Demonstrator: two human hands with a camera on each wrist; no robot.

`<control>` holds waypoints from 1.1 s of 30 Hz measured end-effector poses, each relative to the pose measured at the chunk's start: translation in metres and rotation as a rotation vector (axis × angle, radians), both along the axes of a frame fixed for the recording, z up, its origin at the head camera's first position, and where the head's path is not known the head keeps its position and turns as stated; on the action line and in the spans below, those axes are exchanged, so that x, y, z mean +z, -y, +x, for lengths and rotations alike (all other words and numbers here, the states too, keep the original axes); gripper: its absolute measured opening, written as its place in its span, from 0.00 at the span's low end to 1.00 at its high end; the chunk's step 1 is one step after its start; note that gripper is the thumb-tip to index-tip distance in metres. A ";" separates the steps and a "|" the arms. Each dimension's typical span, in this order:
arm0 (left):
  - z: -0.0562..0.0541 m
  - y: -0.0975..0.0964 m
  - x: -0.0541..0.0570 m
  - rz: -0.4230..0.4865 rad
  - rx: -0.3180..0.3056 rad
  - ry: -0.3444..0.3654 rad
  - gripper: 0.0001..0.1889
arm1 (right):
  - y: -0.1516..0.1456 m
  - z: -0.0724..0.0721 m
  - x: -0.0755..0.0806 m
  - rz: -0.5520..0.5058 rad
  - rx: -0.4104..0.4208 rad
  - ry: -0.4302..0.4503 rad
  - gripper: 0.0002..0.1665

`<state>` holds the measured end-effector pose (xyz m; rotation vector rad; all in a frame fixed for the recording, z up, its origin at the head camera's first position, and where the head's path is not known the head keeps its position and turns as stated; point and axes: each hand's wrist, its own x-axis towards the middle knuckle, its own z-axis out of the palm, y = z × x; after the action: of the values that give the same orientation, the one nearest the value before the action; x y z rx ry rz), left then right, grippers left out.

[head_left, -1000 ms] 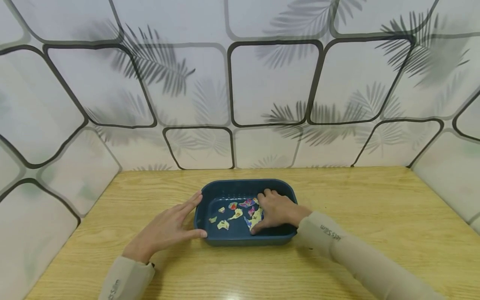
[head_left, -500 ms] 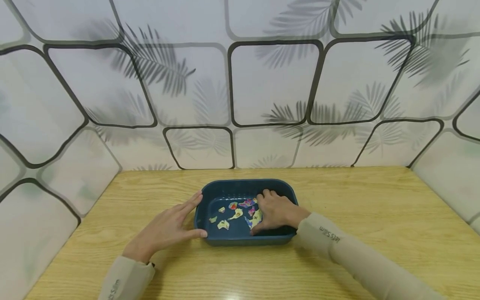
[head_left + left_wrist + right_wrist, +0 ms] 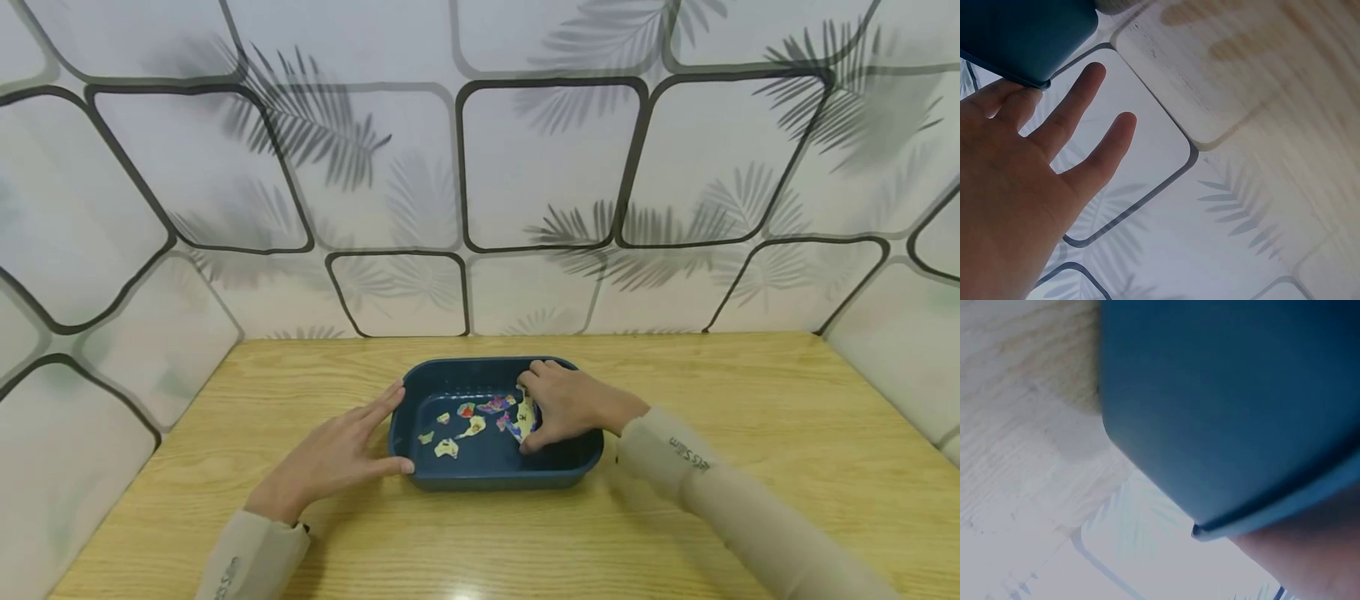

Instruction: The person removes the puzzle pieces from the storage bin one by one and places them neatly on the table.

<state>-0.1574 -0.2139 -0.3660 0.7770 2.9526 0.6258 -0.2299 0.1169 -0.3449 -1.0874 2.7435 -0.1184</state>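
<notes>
A dark blue plastic tray (image 3: 480,479) sits on the wooden table and holds several colourful paper scraps (image 3: 459,425). My right hand (image 3: 564,403) is inside the tray at its right half, fingers curled round a bunch of scraps (image 3: 522,419). My left hand (image 3: 337,454) lies flat on the table with straight fingers, touching the tray's left wall; the thumb rests at the front left corner. The left wrist view shows the left hand (image 3: 1029,169) beside the tray's corner (image 3: 1029,37). In the right wrist view the tray's outer wall (image 3: 1222,412) fills the frame.
The wooden table (image 3: 750,400) spreads wide to the right and in front of the tray. Patterned white panels with leaf prints (image 3: 547,167) enclose the table at the back and both sides.
My right hand has shifted back and to the right inside the tray and gathered scraps into its fingers. The left hand has stayed still.
</notes>
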 end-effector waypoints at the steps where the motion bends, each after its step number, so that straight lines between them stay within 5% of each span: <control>1: 0.000 0.000 0.000 0.000 0.001 0.000 0.51 | -0.001 -0.001 0.001 -0.010 0.008 0.007 0.53; 18: -0.001 0.001 -0.001 0.007 0.000 -0.006 0.51 | -0.013 -0.003 0.021 -0.105 0.027 0.076 0.52; 33: -0.001 -0.001 0.000 -0.006 -0.001 -0.007 0.52 | -0.036 -0.006 0.039 -0.178 0.008 0.000 0.50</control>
<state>-0.1587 -0.2133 -0.3661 0.7822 2.9586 0.6154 -0.2355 0.1524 -0.3060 -1.1407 2.7708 -0.3676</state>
